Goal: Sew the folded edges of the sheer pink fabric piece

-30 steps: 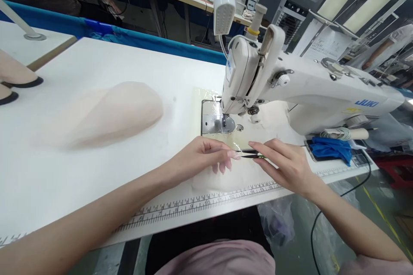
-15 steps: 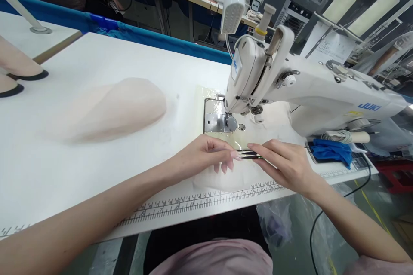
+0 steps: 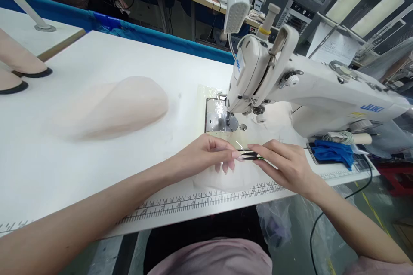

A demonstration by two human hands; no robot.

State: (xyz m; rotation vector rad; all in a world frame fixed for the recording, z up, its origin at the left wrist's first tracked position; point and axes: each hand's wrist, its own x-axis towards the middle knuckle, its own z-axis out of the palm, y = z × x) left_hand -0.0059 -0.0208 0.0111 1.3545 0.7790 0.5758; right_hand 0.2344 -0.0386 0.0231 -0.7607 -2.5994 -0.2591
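Note:
In front of the sewing machine's needle plate, my left hand pinches the edge of a thin, sheer whitish fabric piece between thumb and forefinger. The other fingers show through or below the fabric. My right hand grips slim black thread snips, their points toward the left fingertips. Whether the blades touch the fabric or a thread is too small to tell. Just behind both hands stands the white sewing machine, its presser foot over the plate.
A sheer beige fabric piece lies on the white table at left. Beige pieces with black edges are at the far left. Blue cloth and a thread cone sit at right. A printed ruler follows the front edge.
The view has shifted very slightly. Both hands, the snips and the fabric keep nearly the same position.

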